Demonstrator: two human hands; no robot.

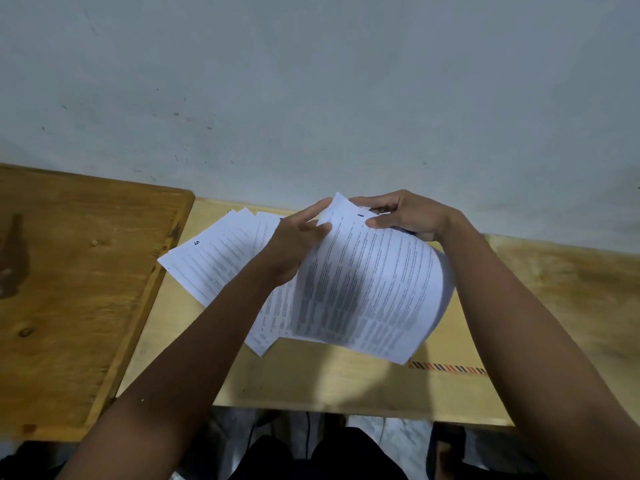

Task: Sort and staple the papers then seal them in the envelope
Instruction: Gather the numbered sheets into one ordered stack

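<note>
We hold a thin bundle of printed sheets [370,289] between both hands, lifted off the pale plywood table [346,379]. The paper is white, matte and limp; it bows outward in a soft curve beneath our right hand [405,216], and its lower edge hangs free over the tabletop. Dense lines of small dark type cover the top page, too blurred for us to read, with a bold mark near its upper corner, just beside our right thumb. That hand pinches the bundle's top edge, thumb on the face and fingers behind. Our left hand [298,240] grips the bundle's left edge, fingers curled against the paper.

Under and to the left of our left hand, more loose sheets [214,268] lie fanned flat on the table, overlapping at slight angles; the outermost one shows a bold "5" near its far corner.

Below our right forearm, a strip of orange and dark diagonal stripes [448,368] marks the edge of the tan envelope, which lies flat on the table, mostly hidden by the bundle.

Left of our left arm sits a darker, glossier wooden surface [76,289], knotted and grainy, with rounded corners.
</note>
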